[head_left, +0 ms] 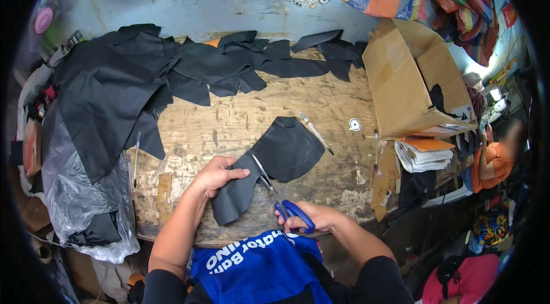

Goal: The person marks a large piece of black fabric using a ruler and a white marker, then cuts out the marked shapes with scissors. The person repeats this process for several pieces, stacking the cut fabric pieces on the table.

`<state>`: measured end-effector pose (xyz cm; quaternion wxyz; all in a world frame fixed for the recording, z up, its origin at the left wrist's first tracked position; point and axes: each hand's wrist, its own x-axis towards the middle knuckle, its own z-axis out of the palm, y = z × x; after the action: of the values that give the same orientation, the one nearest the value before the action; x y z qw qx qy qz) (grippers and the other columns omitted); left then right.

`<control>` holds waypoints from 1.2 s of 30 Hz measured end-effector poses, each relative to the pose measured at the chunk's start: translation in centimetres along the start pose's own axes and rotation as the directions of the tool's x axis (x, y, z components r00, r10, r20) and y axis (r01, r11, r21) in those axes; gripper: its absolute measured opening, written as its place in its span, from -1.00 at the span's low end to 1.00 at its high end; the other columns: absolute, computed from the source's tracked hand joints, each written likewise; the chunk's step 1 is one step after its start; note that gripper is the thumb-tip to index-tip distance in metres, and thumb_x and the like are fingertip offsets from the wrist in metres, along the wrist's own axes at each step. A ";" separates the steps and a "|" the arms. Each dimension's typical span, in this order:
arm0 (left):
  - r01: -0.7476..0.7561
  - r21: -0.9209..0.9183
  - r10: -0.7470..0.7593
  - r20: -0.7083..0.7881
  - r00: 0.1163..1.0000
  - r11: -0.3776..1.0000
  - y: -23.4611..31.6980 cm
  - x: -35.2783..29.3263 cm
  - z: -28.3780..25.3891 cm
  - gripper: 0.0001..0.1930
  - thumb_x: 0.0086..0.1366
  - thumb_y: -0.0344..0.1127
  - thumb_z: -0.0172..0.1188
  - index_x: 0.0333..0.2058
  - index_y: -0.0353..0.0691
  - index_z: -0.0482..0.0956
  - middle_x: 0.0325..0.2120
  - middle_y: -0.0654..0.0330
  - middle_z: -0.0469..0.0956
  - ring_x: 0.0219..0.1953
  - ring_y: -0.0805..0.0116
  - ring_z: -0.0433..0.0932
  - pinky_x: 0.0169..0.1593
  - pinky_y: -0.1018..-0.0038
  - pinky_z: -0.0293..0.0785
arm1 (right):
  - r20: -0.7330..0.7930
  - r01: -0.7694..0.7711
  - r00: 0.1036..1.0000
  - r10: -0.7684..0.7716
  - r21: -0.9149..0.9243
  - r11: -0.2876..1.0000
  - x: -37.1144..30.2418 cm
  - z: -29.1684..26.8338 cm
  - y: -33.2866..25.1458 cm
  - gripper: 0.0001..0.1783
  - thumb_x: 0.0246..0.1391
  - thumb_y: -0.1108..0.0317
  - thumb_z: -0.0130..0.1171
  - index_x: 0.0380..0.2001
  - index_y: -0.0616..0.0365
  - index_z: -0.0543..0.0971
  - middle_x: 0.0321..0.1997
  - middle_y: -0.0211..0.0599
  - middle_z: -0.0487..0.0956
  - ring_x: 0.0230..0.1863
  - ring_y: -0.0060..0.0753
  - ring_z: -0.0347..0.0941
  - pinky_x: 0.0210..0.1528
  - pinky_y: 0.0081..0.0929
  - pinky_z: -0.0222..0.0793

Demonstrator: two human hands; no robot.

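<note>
Gripping a black fabric piece point(275, 161) at its lower-left flap, the left hand point(215, 175) pinches it on the worn wooden table point(229, 123). At five o'clock from it, the right hand point(315, 219) closes around blue-handled scissors point(281, 198), blades in the fabric. A cardboard box point(401, 83) sits at two o'clock.

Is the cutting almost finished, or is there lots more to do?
Some black pieces already lie at the table's far edge. Right now the left hand holds a black cloth while the right hand works blue scissors partway through it. A big black heap looks uncut, so probably lots.
</note>
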<state>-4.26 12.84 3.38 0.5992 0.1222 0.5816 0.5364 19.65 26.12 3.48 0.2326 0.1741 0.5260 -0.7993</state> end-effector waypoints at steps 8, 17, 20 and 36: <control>-0.007 -0.025 0.008 0.061 0.998 1.000 0.3 0.0 -0.7 -0.75 0.01 -0.47 0.33 -0.29 -0.42 0.57 -0.45 0.14 0.60 -0.49 0.44 0.56 -0.38 0.54 0.52 | -0.215 -0.038 0.977 0.009 -0.129 0.991 1.6 1.2 -1.6 -0.53 0.00 -0.07 0.22 -0.49 0.17 0.45 -0.63 -0.51 0.37 -0.68 -0.66 0.32 -0.65 -0.68 0.23; 0.041 0.043 -0.045 0.084 0.995 0.998 0.2 0.2 -0.7 -0.70 -0.01 -0.50 0.33 -0.24 -0.41 0.58 -0.41 0.13 0.61 -0.48 0.43 0.57 -0.41 0.53 0.53 | -0.202 -0.006 0.978 -0.049 -0.263 0.965 2.7 0.7 -2.9 -0.51 -0.01 -0.08 0.23 -0.63 0.15 0.43 -0.75 -0.52 0.34 -0.75 -0.68 0.28 -0.73 -0.66 0.16; 0.068 0.126 -0.079 0.089 0.993 0.990 0.5 -0.3 -0.6 -0.70 -0.01 -0.50 0.32 -0.24 -0.41 0.58 -0.41 0.12 0.61 -0.48 0.44 0.57 -0.42 0.53 0.52 | -0.314 -0.094 0.948 -0.044 -0.411 0.907 2.5 1.1 -3.0 -0.54 0.01 -0.03 0.23 -0.62 0.15 0.44 -0.76 -0.50 0.35 -0.77 -0.68 0.27 -0.74 -0.67 0.17; -0.518 0.158 0.413 -0.805 0.426 0.841 13.5 15.1 -5.1 -0.19 0.01 -0.14 0.36 0.13 -0.44 0.18 0.03 -0.13 0.36 0.06 0.10 0.38 0.06 0.38 0.31 | -0.842 -0.723 -0.147 -0.519 -0.267 0.637 -5.4 -15.4 -3.2 -0.52 -0.28 -0.06 0.35 -0.61 0.22 0.61 -0.53 0.03 0.57 -0.43 0.06 0.53 -0.35 -0.14 0.43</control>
<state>-19.06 27.64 3.76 0.0966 -0.0167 0.7007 0.7067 22.92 42.37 2.80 -0.1243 0.6447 0.7535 -0.0322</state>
